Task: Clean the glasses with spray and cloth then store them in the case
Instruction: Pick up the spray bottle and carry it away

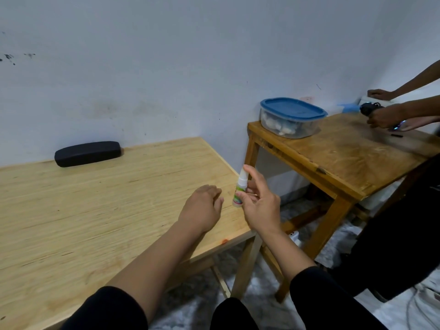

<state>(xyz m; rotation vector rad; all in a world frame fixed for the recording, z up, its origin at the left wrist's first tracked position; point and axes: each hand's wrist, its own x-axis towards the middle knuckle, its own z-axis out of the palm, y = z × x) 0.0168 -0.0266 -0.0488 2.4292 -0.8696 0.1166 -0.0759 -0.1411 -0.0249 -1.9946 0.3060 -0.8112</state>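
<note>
Bare forearms reach over the pale plywood desk point(71, 210). At ten o'clock the closed black oblong glasses case point(87, 153) lies by the wall. Left hand point(202, 208) rests loose, holding nothing; right hand point(259, 208) pinches the small white spray bottle point(238, 191) at the desk's edge. No glasses or cloth are visible. That light fingertip hold could let the bottle drop off the edge.

One head-worn wide-angle view looks forward and down, close over the person's forearms, across the pale desk point(95, 210) toward the wall point(166, 67), with a second desk point(345, 158) at right.
</note>
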